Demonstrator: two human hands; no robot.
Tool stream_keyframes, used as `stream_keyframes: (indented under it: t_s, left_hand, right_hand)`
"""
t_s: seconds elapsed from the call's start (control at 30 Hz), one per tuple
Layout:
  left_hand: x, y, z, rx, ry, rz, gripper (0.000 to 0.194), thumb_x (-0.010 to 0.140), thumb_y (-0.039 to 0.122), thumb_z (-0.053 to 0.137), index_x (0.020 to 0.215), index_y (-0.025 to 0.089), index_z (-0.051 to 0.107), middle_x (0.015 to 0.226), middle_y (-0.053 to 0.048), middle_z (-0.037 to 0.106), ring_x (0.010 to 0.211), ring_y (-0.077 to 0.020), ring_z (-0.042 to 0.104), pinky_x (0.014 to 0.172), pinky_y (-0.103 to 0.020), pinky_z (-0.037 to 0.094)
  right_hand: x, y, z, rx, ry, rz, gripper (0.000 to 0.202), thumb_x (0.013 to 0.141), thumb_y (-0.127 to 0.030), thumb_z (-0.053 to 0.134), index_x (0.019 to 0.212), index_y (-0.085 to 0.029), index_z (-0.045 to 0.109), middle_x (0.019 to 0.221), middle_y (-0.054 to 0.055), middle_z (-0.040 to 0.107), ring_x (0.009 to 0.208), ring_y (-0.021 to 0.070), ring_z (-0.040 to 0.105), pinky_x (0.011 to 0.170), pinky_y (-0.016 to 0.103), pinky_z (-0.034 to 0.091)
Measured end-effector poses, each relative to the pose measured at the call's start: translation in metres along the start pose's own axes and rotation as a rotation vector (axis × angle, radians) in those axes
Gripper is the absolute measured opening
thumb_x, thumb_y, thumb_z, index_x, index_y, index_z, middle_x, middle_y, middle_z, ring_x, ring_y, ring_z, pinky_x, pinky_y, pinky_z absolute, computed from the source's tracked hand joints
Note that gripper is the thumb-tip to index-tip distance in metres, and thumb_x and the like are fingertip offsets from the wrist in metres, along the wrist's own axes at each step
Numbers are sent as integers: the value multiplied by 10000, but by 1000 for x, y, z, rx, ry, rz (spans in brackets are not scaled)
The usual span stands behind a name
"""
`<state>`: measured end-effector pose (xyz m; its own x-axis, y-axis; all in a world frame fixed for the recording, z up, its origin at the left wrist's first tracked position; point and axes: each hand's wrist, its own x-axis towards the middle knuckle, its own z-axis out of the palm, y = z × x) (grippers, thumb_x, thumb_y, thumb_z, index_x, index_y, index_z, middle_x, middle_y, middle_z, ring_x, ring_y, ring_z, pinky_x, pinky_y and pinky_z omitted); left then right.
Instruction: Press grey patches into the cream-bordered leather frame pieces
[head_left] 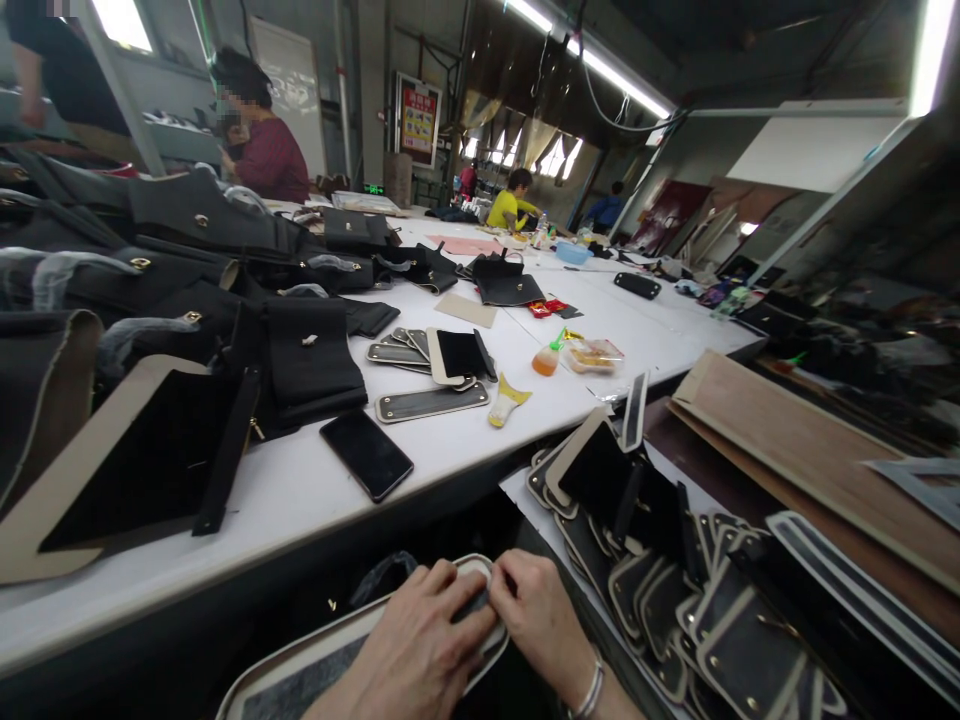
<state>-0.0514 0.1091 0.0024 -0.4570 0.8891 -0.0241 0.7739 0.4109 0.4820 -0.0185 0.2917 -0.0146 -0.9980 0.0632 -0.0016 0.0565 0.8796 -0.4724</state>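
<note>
1. In the head view, a red poster (418, 120) is hanging framed at the back, showing pale characters above yellow blocks; the writing is coming out too small to read.
2. A whiteboard (289, 90) is standing behind a person in dark red (274, 160), bearing faint marks that are blurring past reading.
3. A green sign (373, 189) is glowing lower down, between whiteboard and poster, its symbols too small to make out.
4. Red packets (547, 308) are lying on the white table (292, 510), their print blurring as well.
5. The panel (300, 685) is sitting low in front of the wearer, below the table's near edge and under both hands. It is showing a long shape with a rounded end, a mottled dark grey face and a raised cream rim.
6. The left hand (427, 630) is resting palm down across the panel, fingers bent onto its far end; its thumb is hiding, so whether it is gripping I cannot tell.
7. The right hand (536, 610), wearing a pale wristband (592, 688), is pinching the rim at that end, fingers curling in.
8. A dark phone (367, 455) is lying near the table edge, and smaller rimmed pieces (750, 630) are heaping up at the right.
</note>
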Motion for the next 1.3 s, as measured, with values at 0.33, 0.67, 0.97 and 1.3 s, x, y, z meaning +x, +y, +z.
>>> stream_keyframes:
  t_s: [0.33,0.67,0.97,1.3]
  left_hand:
    - [-2,3,-10,27,4,15,252,980,263,406,1221,282,476,1352,-8,470,1101,-242,478,920,-447,437]
    - [-6,4,-5,11,121,44,197,993,266,416,1167,287,505,1345,39,489,1079,-211,474,915,-422,387]
    - [-5,5,-6,-62,57,-11,321,938,237,477,1255,285,496,1370,12,487,1154,-247,450,1014,-491,384]
    - [-5,2,-7,-75,-17,13,244,961,277,458,1178,347,544,1409,11,457,1163,-266,441,992,-508,378]
  right_hand:
    - [1,9,19,80,170,-45,329,944,-247,379,676,-182,558,693,75,613,641,178,584,629,322,372]
    - [-37,17,17,942,64,372,519,879,-603,505,1001,-134,689,770,49,632,644,160,547,542,276,441]
    - [-64,-7,33,742,85,403,593,861,-619,514,1178,-140,662,773,81,676,546,145,517,435,243,405]
    - [-68,-16,41,779,150,486,639,863,-614,494,1253,-128,634,579,24,596,464,141,480,423,247,405]
